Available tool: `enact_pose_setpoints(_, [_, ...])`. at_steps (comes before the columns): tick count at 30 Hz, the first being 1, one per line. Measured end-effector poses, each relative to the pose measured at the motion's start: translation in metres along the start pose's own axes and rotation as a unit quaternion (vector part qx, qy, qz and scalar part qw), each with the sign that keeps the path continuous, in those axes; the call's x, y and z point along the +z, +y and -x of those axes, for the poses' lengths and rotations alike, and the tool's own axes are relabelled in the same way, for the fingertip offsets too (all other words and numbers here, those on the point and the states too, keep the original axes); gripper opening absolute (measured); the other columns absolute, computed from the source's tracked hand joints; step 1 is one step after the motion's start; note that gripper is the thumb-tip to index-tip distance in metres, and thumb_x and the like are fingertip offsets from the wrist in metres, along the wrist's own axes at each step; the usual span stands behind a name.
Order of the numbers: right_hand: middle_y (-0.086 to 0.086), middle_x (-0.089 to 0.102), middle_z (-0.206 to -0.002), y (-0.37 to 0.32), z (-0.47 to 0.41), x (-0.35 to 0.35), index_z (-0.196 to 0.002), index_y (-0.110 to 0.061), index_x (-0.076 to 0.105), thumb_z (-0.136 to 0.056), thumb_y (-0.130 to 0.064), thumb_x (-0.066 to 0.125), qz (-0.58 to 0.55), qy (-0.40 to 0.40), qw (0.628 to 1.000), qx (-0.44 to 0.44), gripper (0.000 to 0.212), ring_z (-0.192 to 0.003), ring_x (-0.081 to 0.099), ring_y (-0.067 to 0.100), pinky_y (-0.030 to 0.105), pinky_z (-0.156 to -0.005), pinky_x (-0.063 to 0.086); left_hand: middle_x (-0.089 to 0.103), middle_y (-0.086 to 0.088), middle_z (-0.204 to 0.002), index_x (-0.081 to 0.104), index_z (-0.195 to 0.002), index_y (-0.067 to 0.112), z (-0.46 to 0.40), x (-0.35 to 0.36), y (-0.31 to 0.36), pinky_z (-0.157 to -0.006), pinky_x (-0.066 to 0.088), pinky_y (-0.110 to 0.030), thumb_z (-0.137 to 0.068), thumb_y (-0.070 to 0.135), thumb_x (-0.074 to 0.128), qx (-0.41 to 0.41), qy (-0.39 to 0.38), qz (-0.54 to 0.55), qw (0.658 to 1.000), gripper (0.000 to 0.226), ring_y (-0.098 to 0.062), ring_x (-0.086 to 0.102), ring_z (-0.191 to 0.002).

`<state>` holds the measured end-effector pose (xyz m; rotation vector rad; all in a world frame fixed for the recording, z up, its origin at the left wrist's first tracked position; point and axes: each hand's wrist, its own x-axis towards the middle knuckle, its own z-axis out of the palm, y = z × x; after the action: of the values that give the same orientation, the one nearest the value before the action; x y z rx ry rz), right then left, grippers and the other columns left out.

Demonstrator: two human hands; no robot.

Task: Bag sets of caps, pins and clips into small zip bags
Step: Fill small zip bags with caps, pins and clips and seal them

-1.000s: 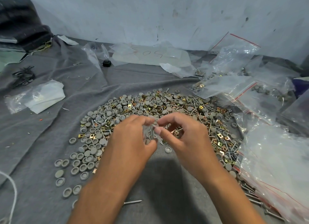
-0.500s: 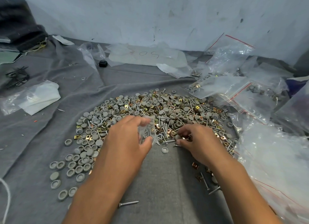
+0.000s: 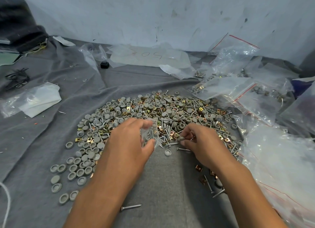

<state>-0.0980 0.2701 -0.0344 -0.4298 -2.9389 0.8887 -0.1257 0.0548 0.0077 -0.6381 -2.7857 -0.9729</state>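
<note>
The small clear plastic zip bag point(image 3: 150, 134) sits in the left hand point(image 3: 129, 142), pinched between thumb and curled fingers just above the near edge of the heap, with a few silvery pins visible through its film. Just beside it, the right hand point(image 3: 199, 142) has its fingers point(image 3: 185, 137) drawn together in a pinch on a small grey piece, seemingly a cap, low over the pile. To do this step well, I judge the bag's mouth should be held open and turned toward the right hand, so each piece drops straight in, and pieces should be picked one at a time so the set's count stays true. The big heap of round grey plastic caps, thin metal pins and brassy square clips point(image 3: 162, 113) spreads across the grey cloth-covered counter point(image 3: 162, 185), with stray grey caps point(image 3: 75, 168) at its left and loose crumpled clear bags with red zip lines point(image 3: 238, 91) at the right. Whether the bag's mouth is open is hard to tell; the left palm hides its lower part, and its full contents cannot be counted.
</note>
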Motion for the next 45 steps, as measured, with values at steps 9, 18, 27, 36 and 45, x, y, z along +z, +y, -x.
enact_pose_setpoints(9, [-0.017, 0.060, -0.089, 0.002, 0.002, -0.001, -0.093, -0.033, 0.063, -0.093, -0.022, 0.073, -0.027, 0.024, 0.999, -0.002, 0.015, -0.076, 0.054, -0.003, 0.015, -0.057, 0.036, 0.048, 0.029, -0.109, 0.060, -0.127, 0.038, -0.001, 0.000, 0.000, -0.070, 0.032, -0.001, -0.084, 0.035, 0.074, 0.002, -0.005, 0.002, 1.000, 0.046, 0.019, 0.042, -0.081])
enact_pose_setpoints(18, [-0.021, 0.061, -0.105, -0.010, 0.003, -0.001, -0.117, -0.030, 0.066, -0.096, -0.012, 0.067, -0.073, 0.139, 0.984, -0.087, 0.027, -0.096, 0.059, -0.007, 0.014, -0.082, 0.051, 0.053, 0.033, -0.095, 0.063, -0.124, 0.037, 0.001, -0.003, 0.003, -0.070, 0.040, 0.001, -0.087, 0.022, 0.071, 0.045, 0.060, 0.043, 0.996, 0.041, 0.013, 0.054, -0.083])
enact_pose_setpoints(27, [-0.003, 0.072, -0.121, -0.048, 0.011, -0.008, -0.136, -0.023, 0.056, -0.091, -0.051, 0.055, -0.560, -0.111, 0.820, -0.042, 0.054, -0.102, 0.072, 0.012, 0.025, -0.079, 0.058, 0.072, 0.001, -0.091, 0.078, -0.088, 0.016, -0.010, -0.039, -0.001, -0.082, 0.060, -0.039, -0.080, 0.019, 0.061, -0.119, 0.044, 0.731, 0.671, 0.018, -0.013, 0.069, -0.088])
enact_pose_setpoints(36, [-0.014, 0.069, -0.127, -0.057, 0.020, 0.005, -0.120, -0.043, 0.067, -0.075, -0.050, 0.082, -0.503, -0.152, 0.849, -0.054, 0.048, -0.115, 0.066, 0.004, 0.032, -0.094, 0.055, 0.071, -0.021, -0.114, 0.066, -0.114, -0.004, -0.014, -0.049, -0.008, -0.080, 0.058, -0.057, -0.092, 0.031, 0.059, -0.248, 0.055, 0.817, 0.519, 0.041, -0.037, 0.072, -0.099])
enact_pose_setpoints(45, [0.014, 0.076, -0.100, -0.077, 0.028, 0.010, -0.115, -0.005, 0.062, -0.084, -0.015, 0.067, -0.630, -0.250, 0.735, -0.019, 0.033, -0.085, 0.074, 0.020, 0.029, -0.074, 0.062, 0.059, -0.022, -0.130, 0.059, -0.117, -0.012, -0.016, -0.042, -0.018, -0.110, 0.044, -0.041, -0.082, 0.007, 0.071, -0.243, -0.017, 0.880, 0.408, 0.041, -0.027, 0.057, -0.126])
